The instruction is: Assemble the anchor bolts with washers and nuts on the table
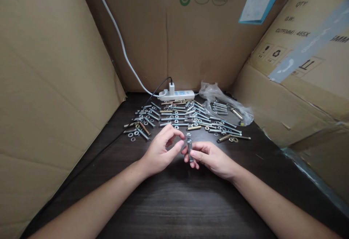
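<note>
Upright in my right hand (208,156) is a silver expansion bolt (190,151), pinched around its sleeve between thumb and fingers. A nut and washer show near its top end. My left hand (163,148) is just left of the bolt's top, its thumb and index finger curved and apart with nothing between them. Both hands hover over the near side of the dark table (174,202). Beyond them lie many loose bolts (174,119), sleeves, nuts and washers in silver and brass colours, spread in rough rows.
A white power strip (181,94) with a plugged-in charger stands at the back. A clear plastic bag (242,113) with more bolts lies at the back right. A black cable (109,145) crosses the left side. Cardboard walls (54,68) enclose the table on three sides.
</note>
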`<state>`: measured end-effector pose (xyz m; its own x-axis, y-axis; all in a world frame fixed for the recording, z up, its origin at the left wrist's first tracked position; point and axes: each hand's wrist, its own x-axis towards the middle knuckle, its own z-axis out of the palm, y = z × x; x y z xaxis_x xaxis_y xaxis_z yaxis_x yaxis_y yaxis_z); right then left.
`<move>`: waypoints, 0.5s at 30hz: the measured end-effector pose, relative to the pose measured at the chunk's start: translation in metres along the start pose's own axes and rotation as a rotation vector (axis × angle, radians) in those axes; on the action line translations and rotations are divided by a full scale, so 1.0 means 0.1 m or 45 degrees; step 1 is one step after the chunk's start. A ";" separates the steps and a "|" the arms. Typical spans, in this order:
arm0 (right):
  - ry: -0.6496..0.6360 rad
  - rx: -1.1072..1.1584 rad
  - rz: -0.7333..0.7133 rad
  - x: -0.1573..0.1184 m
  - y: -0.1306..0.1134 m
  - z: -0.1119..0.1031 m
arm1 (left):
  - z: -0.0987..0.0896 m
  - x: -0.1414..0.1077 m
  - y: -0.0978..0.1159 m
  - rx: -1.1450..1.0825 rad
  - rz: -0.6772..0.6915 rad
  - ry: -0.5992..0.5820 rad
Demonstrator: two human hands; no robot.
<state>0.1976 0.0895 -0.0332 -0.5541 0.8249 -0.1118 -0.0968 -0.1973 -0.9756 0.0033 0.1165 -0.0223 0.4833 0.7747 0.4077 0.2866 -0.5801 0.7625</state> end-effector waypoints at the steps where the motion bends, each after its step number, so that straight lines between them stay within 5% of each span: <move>1: -0.004 -0.002 0.000 0.00 0.00 0.00 | 0.00 0.00 0.00 0.007 0.008 -0.001; 15: 0.013 0.035 0.020 -0.01 0.00 -0.01 | -0.02 0.03 0.02 0.069 0.003 0.077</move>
<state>0.1990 0.0898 -0.0331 -0.5473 0.8268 -0.1295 -0.1110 -0.2251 -0.9680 0.0039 0.1180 -0.0189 0.4337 0.7860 0.4406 0.3305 -0.5937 0.7337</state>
